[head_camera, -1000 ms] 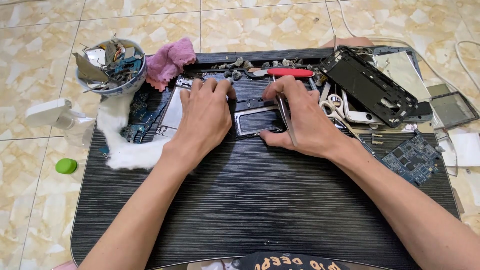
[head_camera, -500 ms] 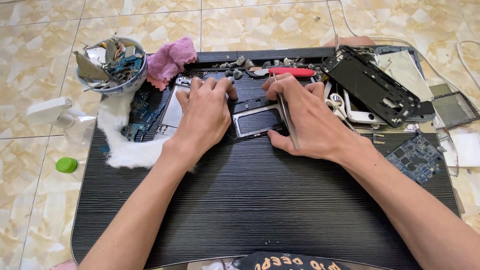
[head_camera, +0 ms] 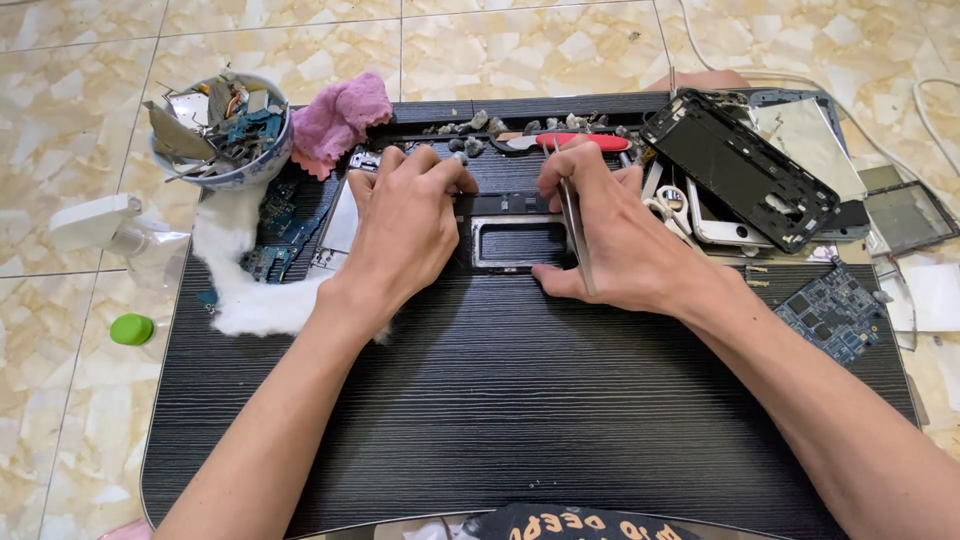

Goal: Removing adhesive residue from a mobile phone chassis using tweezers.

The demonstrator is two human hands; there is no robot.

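We see phone frame flat mid-table, long axis 9-to-3. Left hand presses its 9 o'clock end, fingers together; right hand at 3 o'clock, pinching tweezers.

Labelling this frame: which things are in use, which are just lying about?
In use: left hand and right hand on the phone frame; tweezers in right hand.
Lying about: pink cloth, bowl of scrap, red-handled tool, green cap, circuit board.

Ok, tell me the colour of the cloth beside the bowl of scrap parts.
Pink: the cloth lies bunched against the bowl, seen in the head view.
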